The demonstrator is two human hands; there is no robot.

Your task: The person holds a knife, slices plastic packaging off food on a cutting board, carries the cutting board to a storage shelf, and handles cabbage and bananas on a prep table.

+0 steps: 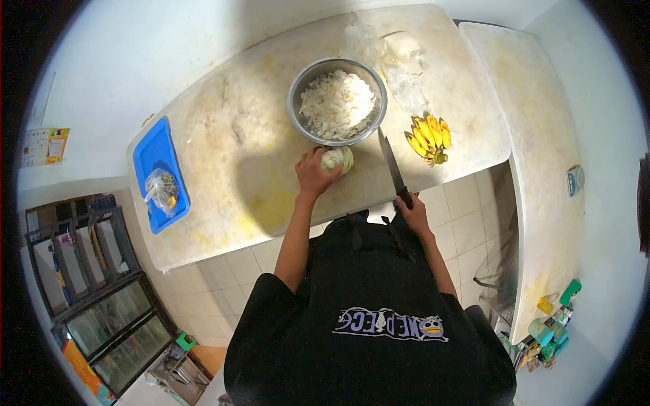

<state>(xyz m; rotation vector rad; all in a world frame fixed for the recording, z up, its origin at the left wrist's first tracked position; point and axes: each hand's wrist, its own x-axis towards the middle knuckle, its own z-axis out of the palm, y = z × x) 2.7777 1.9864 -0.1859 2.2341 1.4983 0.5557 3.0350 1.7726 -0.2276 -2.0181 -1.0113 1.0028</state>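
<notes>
Below a steel bowl [295,120] filled with shredded white food [337,103], my left hand [316,173] is closed round a pale green, cabbage-like piece [338,160] on the worktop [223,169]. My right hand [414,211] grips the black handle of a long knife [393,164] at the table's front edge. The blade points away from me, its tip near the bowl's right side. A bunch of yellow bananas [428,137] lies to the right of the blade.
A blue tray [177,186] with a knotted plastic bag [162,191] sits at the far left. Crumpled clear plastic [404,71] lies behind the bananas. A second counter [552,203] runs along the right, with a small scale-like device [575,181] near the wall.
</notes>
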